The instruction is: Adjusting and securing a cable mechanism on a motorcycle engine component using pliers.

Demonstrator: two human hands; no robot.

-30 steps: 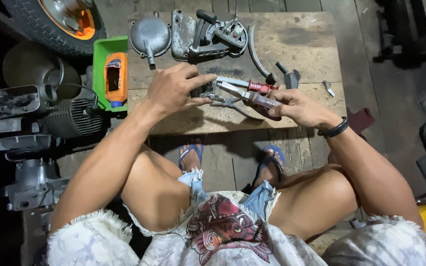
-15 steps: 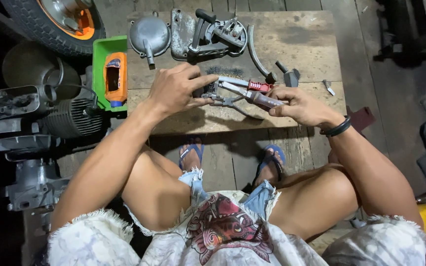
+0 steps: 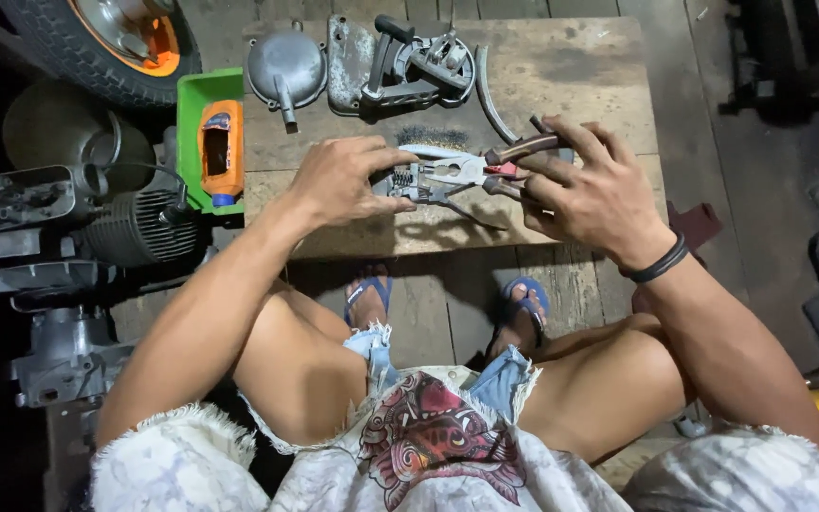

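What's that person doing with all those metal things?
A person sits at a low wooden bench on the floor. The right hand grips the dark red handles of pliers, whose tip meets a small metal part with a spring. The left hand steadies that part on the bench. Farther back lie grey engine covers, and a green tray with an orange bottle sits at the left.

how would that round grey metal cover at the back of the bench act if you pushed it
The round grey cover looks like cast metal, so probably stiff and fairly heavy. It lies flat on the wooden bench, so it would likely slide, not roll. Its stubby neck might make it pivot.
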